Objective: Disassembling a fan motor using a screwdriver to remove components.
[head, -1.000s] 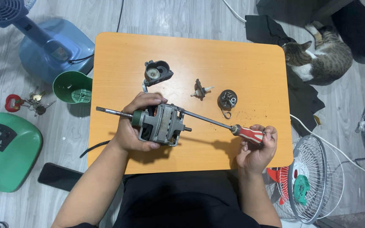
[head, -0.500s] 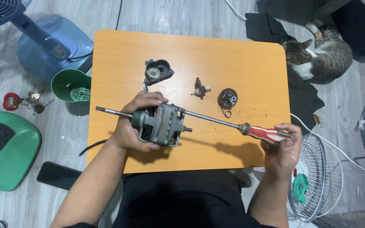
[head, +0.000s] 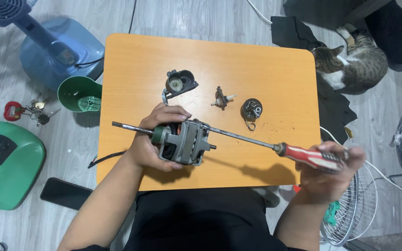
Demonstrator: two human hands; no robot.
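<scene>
- Orange wood-coloured table (head: 257,60) is seen from the head view; it fills the middle of the frame, on a grey plank floor.
- At the lower centre of the table, a fan motor (head: 184,142) with a long steel shaft is grasped by the left hand (head: 152,144); the fingers are wrapped around its green end and the thumb lies on top.
- A long screwdriver (head: 275,148) with a red handle is held in the clenched right hand (head: 326,174) at the lower right, over the table edge; this hand is blurred.
- The screwdriver blade runs up to the left and its tip is at the right side of the motor; if it is seated in a screw cannot be told.
- Three small parts are laid in the middle of the table, above the motor: a dark housing part (head: 178,83), a small metal piece (head: 221,98) and a round black part (head: 252,109).
- On the floor at the left, a blue fan base (head: 56,51), a green cup-shaped part (head: 75,94), a bunch of keys (head: 33,111), a green fan cover (head: 5,162) and a black phone (head: 66,193) are seen.
- At the upper right a tabby cat (head: 354,62) is lying, and at the lower right a white fan grille (head: 354,209) is found.
</scene>
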